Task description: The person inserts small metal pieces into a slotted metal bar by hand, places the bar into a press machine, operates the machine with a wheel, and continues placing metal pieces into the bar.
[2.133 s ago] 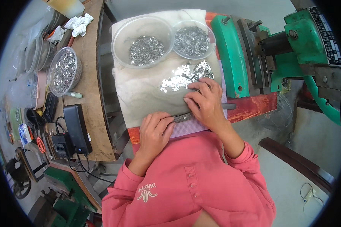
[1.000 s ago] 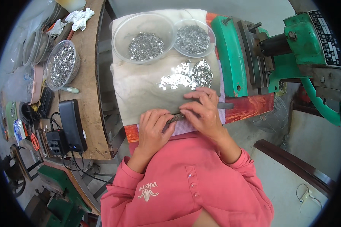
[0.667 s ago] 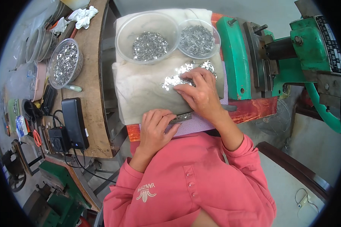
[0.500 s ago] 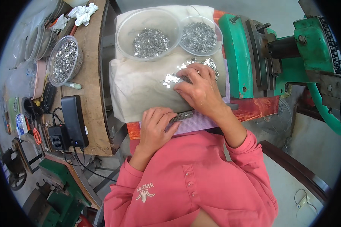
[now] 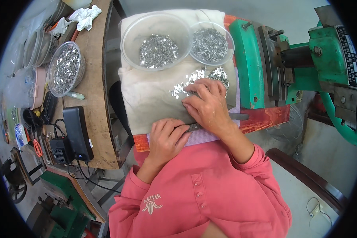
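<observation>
My left hand (image 5: 166,139) is closed round the left end of a narrow dark metal strip (image 5: 193,127), which lies at the near edge of the cloth. Above and right of it, my right hand (image 5: 208,104) rests over the cloth with fingers curled and thumb near the index finger. Whatever its fingertips hold is hidden. Small shiny flat metal pieces (image 5: 179,89) lie loose beside those fingertips, and a denser heap of the pieces (image 5: 219,75) shows just beyond the knuckles.
A large clear tub (image 5: 127,51) of metal bits and a smaller tub (image 5: 231,51) of thin metal pins stand at the far side. A green machine press (image 5: 248,71) is on the right. The wooden bench (image 5: 93,71) at left bears another tub (image 5: 82,67) and a black box (image 5: 77,131).
The view has shifted slightly. My left thumb has drawn in closer to its fingers at the strip. My right hand stays by the metal pieces, with its fingers a little changed.
</observation>
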Demonstrator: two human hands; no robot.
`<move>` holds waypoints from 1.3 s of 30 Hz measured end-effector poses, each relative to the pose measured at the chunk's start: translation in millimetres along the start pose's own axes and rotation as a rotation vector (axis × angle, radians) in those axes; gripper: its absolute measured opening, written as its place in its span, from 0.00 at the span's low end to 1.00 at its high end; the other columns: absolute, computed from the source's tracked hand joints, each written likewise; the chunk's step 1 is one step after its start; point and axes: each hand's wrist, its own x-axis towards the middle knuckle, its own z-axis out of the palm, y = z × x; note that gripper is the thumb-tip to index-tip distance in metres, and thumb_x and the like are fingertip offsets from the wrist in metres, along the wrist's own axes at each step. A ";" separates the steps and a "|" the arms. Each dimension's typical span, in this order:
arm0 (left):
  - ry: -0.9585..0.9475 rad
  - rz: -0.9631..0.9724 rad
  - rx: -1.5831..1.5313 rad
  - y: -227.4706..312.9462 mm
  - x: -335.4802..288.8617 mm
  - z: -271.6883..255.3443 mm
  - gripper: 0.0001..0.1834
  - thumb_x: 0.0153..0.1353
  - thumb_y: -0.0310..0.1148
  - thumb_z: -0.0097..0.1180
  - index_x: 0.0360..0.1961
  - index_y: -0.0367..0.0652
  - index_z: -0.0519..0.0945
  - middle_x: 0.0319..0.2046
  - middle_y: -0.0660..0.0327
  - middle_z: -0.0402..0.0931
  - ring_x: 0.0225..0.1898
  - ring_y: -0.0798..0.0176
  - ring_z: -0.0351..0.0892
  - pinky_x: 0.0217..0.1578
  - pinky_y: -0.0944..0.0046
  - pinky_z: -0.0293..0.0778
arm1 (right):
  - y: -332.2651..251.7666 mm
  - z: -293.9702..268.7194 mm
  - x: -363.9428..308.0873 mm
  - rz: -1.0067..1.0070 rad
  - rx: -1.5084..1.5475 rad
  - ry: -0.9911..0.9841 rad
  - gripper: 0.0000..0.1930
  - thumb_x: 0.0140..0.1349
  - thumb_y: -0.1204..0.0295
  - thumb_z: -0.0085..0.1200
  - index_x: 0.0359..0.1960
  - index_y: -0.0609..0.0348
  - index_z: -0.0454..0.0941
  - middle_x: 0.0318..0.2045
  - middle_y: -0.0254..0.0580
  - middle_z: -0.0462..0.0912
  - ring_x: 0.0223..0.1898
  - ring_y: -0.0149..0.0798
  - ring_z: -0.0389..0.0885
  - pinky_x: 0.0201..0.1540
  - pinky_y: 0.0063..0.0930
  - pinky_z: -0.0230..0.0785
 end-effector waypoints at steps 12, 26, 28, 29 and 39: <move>-0.018 0.011 -0.024 -5.6 7.0 4.1 0.11 0.46 0.26 0.69 0.30 0.47 0.81 0.35 0.66 0.80 0.40 0.58 0.77 0.40 0.59 0.67 | -5.4 -31.3 -36.3 0.171 0.174 0.051 0.08 0.47 0.74 0.69 0.29 0.52 0.83 0.44 0.32 0.82 0.50 0.43 0.76 0.55 0.41 0.60; -0.138 -0.019 -0.058 -8.5 5.8 -2.8 0.17 0.48 0.33 0.71 0.39 0.47 0.79 0.43 0.66 0.78 0.44 0.57 0.76 0.44 0.57 0.67 | -21.5 -28.7 -50.9 0.116 0.136 -0.117 0.11 0.47 0.69 0.70 0.33 0.49 0.85 0.46 0.31 0.82 0.53 0.43 0.75 0.57 0.44 0.59; -0.139 -0.015 -0.052 -9.2 5.9 -2.0 0.17 0.48 0.33 0.71 0.39 0.47 0.79 0.43 0.66 0.78 0.44 0.57 0.76 0.44 0.57 0.66 | -18.5 -30.6 -52.6 0.132 0.146 -0.111 0.11 0.46 0.69 0.71 0.34 0.49 0.85 0.46 0.31 0.82 0.53 0.43 0.75 0.57 0.44 0.59; -0.137 -0.017 -0.049 -9.5 5.8 -1.5 0.17 0.48 0.34 0.71 0.39 0.48 0.79 0.43 0.66 0.78 0.44 0.58 0.76 0.43 0.57 0.66 | -16.2 -31.2 -54.4 0.146 0.149 -0.099 0.10 0.49 0.68 0.69 0.34 0.49 0.85 0.46 0.31 0.81 0.54 0.43 0.75 0.58 0.45 0.58; -0.141 -0.035 -0.030 -7.2 7.5 -2.9 0.16 0.49 0.34 0.71 0.39 0.47 0.80 0.43 0.66 0.78 0.44 0.58 0.76 0.43 0.57 0.67 | -10.4 -25.4 -53.9 0.119 0.149 -0.123 0.07 0.52 0.68 0.68 0.31 0.50 0.84 0.47 0.30 0.81 0.54 0.42 0.74 0.60 0.45 0.57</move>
